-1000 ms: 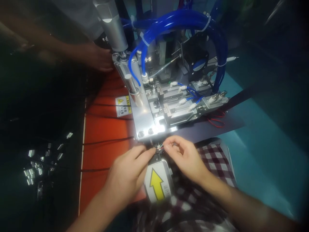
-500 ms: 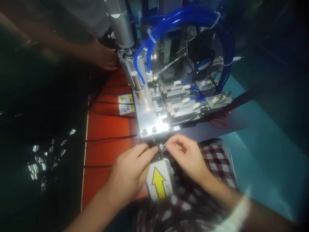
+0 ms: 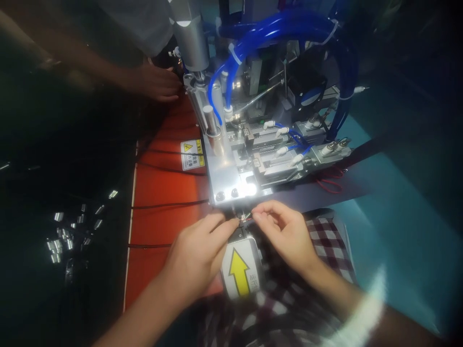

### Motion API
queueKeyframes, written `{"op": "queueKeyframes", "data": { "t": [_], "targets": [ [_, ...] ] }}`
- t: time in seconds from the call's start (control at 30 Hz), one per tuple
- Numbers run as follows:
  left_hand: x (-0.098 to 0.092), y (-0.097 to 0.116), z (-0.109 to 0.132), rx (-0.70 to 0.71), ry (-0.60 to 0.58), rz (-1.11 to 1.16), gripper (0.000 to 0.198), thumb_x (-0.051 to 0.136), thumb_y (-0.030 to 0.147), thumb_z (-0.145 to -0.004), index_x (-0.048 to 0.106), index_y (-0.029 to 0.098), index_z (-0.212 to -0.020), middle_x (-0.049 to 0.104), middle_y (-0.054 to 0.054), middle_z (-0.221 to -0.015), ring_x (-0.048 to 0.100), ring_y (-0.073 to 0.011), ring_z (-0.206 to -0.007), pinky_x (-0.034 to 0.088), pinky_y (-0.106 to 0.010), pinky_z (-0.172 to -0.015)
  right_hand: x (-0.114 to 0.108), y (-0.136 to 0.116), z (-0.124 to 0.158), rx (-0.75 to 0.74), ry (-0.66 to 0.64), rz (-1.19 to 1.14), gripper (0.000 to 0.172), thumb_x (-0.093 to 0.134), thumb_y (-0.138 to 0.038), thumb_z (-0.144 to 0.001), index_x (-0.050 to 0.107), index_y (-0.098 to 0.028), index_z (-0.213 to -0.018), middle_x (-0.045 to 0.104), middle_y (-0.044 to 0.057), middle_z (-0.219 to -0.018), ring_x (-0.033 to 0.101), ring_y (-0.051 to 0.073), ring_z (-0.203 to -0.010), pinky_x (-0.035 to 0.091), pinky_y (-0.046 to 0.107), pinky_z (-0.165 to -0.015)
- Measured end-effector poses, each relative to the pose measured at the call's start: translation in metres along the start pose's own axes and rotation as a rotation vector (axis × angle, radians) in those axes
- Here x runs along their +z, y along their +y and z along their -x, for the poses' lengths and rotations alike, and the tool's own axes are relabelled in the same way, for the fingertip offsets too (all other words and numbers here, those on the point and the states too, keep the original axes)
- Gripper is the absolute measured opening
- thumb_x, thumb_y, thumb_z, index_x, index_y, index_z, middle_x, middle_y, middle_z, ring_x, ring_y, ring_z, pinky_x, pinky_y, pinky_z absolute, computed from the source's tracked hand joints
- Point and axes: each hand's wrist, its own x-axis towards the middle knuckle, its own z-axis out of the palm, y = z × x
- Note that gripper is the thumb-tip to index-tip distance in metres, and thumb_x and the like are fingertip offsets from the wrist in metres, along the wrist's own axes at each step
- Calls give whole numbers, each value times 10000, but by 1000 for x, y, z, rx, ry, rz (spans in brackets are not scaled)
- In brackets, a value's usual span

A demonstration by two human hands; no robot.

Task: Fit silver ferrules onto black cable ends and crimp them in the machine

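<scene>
Both my hands meet at the front edge of a metal press-like machine (image 3: 226, 173). My left hand (image 3: 197, 250) is closed, its thumb and forefinger at a small shiny metal part (image 3: 243, 217) under the machine's front plate; what they grip is hidden. My right hand (image 3: 284, 233) pinches thin wires (image 3: 248, 218), which look green and red and run toward the small part. Just below the fingers sits a white plate with a yellow arrow (image 3: 239, 270).
Blue air hoses (image 3: 285, 26) arch over the machine. Black cables cross the orange surface (image 3: 162, 221) on the left. Small shiny metal pieces (image 3: 63, 238) lie scattered on the dark area beyond. Another person's hand (image 3: 161, 83) rests behind the machine at upper left.
My right fingertips have drawn slightly to the right, away from the small metal part, showing more of the wires. My left hand stays at the part. The whole view has shifted a little.
</scene>
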Motion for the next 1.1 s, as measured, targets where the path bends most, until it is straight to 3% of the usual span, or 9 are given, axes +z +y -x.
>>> {"op": "queueKeyframes", "data": {
  "t": [0.2,0.4,0.67,0.87,1.0,1.1],
  "targets": [
    [0,0,1,-4,-2,5,308,414,125,-898,677,125,-1058,634,-69,-830,613,-165,-685,495,-244,-550,1,0,0,-39,-5,23,62,636,-238,-803,643,-178,-789,628,33,-757,580,154,-652,456,271,-569],
    [1,-2,2,-10,-5,21,290,425,118,-897,659,129,-1069,637,-69,-867,618,-168,-718,500,-249,-576,2,0,-2,14,-56,40,83,622,-255,-822,644,-176,-818,624,30,-756,572,157,-655,441,274,-562],
    [-10,11,3,-69,-26,122,251,439,145,-922,588,155,-1125,598,-48,-875,588,-149,-725,474,-253,-628,5,-11,5,-229,-15,63,112,544,-164,-865,573,-183,-758,522,-4,-739,498,133,-668,397,262,-584],
    [-30,33,1,-323,-78,342,186,528,237,-905,607,256,-1073,637,6,-899,605,-122,-750,468,-206,-652,-3,-34,15,-70,-136,-66,126,572,-204,-858,568,-188,-732,477,-33,-686,421,102,-586,357,232,-523],
    [-30,41,0,-518,-76,569,115,552,296,-891,657,254,-911,665,24,-828,616,-124,-721,469,-191,-620,-7,-37,20,-18,-188,-132,142,563,-251,-865,589,-189,-739,516,-26,-694,469,107,-608,386,226,-542],
    [-29,43,0,-681,-112,766,153,541,350,-887,636,230,-884,594,34,-684,536,-105,-585,421,-190,-521,-8,-34,22,-11,-167,-144,128,528,-256,-883,627,-196,-826,582,-6,-762,523,117,-653,418,228,-573]
  ]
}}
